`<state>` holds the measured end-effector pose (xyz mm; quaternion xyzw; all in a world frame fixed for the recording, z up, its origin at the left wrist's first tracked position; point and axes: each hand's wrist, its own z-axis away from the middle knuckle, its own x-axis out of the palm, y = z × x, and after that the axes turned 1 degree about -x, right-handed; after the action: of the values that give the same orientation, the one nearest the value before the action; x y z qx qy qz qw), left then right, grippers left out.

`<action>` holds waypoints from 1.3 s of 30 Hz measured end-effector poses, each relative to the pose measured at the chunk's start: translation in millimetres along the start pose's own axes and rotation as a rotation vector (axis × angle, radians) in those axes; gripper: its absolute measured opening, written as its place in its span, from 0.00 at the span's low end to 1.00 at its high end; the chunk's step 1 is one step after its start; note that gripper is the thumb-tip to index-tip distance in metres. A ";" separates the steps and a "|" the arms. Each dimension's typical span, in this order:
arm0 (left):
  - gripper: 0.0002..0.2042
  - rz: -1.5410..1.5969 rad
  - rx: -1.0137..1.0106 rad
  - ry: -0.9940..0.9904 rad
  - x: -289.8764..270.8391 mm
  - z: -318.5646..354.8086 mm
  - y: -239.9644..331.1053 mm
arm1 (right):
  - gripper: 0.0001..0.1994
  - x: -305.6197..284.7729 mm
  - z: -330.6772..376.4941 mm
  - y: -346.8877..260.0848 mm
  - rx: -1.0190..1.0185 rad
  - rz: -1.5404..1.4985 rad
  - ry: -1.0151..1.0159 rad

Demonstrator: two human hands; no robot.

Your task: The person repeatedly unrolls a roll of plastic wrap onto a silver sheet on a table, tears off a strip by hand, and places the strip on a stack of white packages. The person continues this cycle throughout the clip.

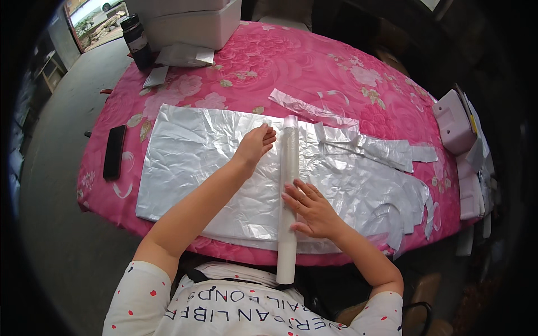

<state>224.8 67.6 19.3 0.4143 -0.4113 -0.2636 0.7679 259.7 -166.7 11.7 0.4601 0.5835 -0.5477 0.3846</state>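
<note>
A stack of thin, silvery translucent plastic sheets [196, 159] lies creased across the table, its right end splitting into loose strips [386, 151]. Across the sheets, pointing toward my body, rests a long whitish roll [287, 246]; its near end juts past the table's front edge. My right hand [314, 213] is open, fingers spread, and the fingertips touch the roll's right side. To the left of the roll's far part, my left hand [256, 147] hovers over or rests on the sheets, fingers extended and close together, holding nothing that shows. Its palm is hidden.
A pink floral cloth [269, 50] covers the table. A black phone [114, 152] lies at left. At the back left stand a dark bottle [136, 40], white foam boxes [193, 28] and flat packets [185, 55]. Pale containers [453, 123] line the right edge.
</note>
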 end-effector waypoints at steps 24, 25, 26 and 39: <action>0.23 -0.802 0.218 0.458 -207.1 289.3 -11.3 | 0.26 87.6 -269.7 -130.3 -0.530 -0.172 0.097; 0.26 -1.040 0.194 0.486 -200.2 287.1 -14.6 | 0.25 94.0 -276.5 -142.2 -0.485 -0.184 0.142; 0.29 -1.281 0.167 0.510 -194.1 284.5 -17.4 | 0.24 100.1 -283.5 -153.6 -0.439 -0.196 0.189; 0.32 0.290 -0.177 -0.315 -152.3 263.3 9.0 | 0.28 25.4 -248.5 -155.8 0.363 -2.010 0.282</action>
<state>-78.1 75.4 47.8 0.2354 -0.5565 -0.2469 0.7576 117.0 86.6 57.8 -0.1289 0.6471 -0.6373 -0.3981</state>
